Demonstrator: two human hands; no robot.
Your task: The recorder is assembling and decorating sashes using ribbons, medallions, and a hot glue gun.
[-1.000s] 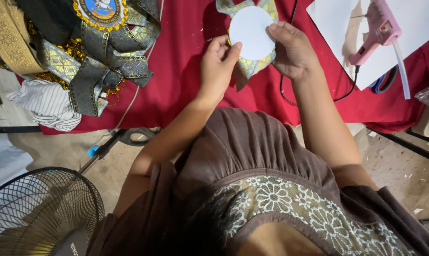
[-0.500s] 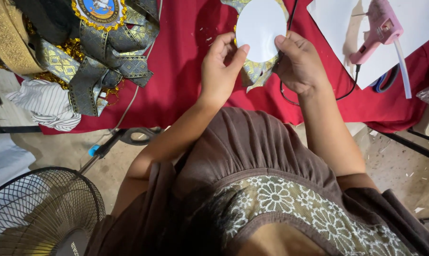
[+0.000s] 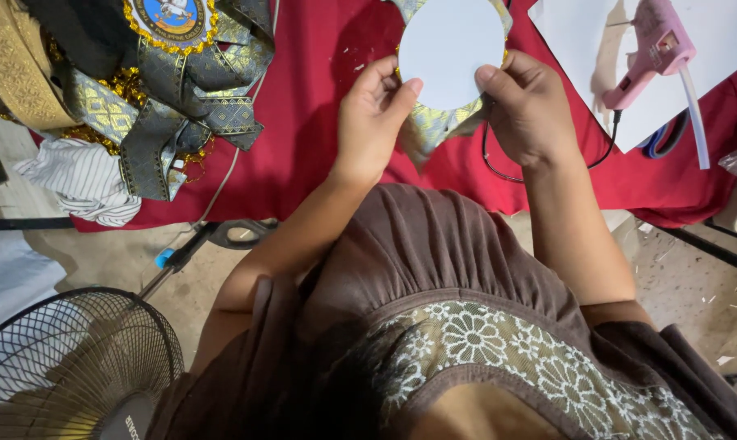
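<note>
A rosette with a white round card back [image 3: 450, 50] and gold-patterned ribbon [image 3: 434, 130] hanging below it is held up over the red cloth [image 3: 320, 98]. My left hand [image 3: 372, 122] pinches its left edge with thumb and fingers. My right hand [image 3: 530, 110] grips its right edge, thumb on the white disc. The rosette's face is turned away from the camera and hidden.
A pink glue gun [image 3: 649, 53] lies on white paper [image 3: 727, 41] at upper right, its black cord [image 3: 548, 167] looping under my right hand. Finished dark-and-gold rosettes [image 3: 173, 73] are piled at upper left. A fan [image 3: 67, 367] and scissors [image 3: 222, 238] are on the floor.
Both hands have raised the rosette farther from my body, so the white disc looks larger and reaches the frame's top. The grip on both edges is kept.
</note>
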